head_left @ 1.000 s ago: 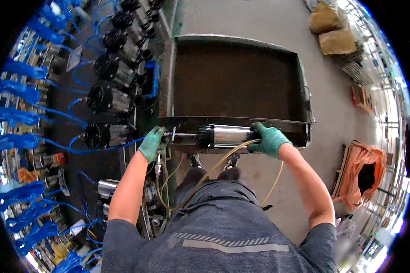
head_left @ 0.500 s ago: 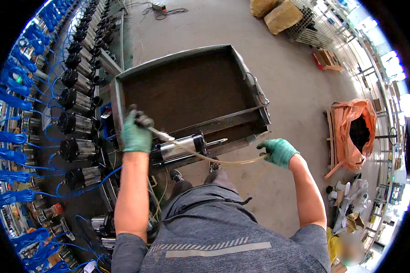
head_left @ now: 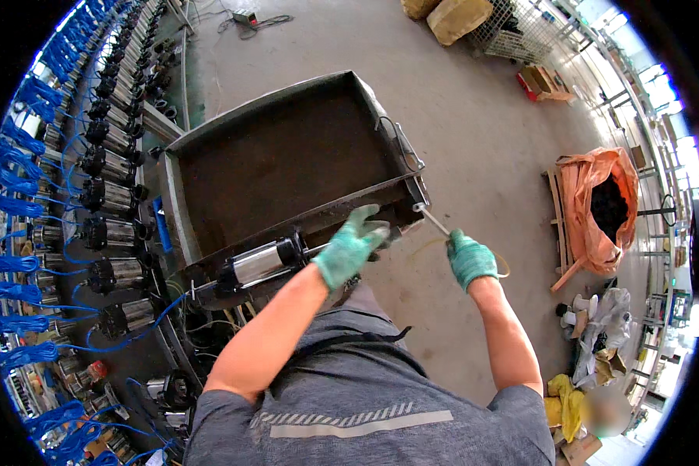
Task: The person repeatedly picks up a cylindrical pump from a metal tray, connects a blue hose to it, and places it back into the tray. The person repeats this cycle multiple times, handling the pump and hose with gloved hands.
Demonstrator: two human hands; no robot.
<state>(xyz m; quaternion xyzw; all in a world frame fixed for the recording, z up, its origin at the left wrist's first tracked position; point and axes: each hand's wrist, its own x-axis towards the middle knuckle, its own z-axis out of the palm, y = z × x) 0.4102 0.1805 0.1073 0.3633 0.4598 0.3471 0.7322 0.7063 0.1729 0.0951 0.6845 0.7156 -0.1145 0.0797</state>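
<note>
Pump: a cylindrical pump (head_left: 260,262) with a shiny steel body and black ends lies crosswise on the near rim of the metal tray (head_left: 210,132), beside the left hand.
Left hand: the green-gloved left hand (head_left: 349,247) reaches over the rim just right of the pump, fingers spread and loosely curved; whether it grips anything cannot be told.
Right hand: the gloved right hand (head_left: 469,259) is closed around a thin metal rod (head_left: 431,218) with a pale hose (head_left: 499,262) looping beside it.
Surroundings: a row of similar pumps (head_left: 109,167) with blue cables (head_left: 23,202) runs along the left; an orange sack (head_left: 594,206) stands well apart on the right.
Risk: the pump, judged only to rest on a narrow rim, could roll off if the hose is tugged.
Change: half a second ago the left hand was raised at the tray's left corner; it has crossed to the right.
</note>
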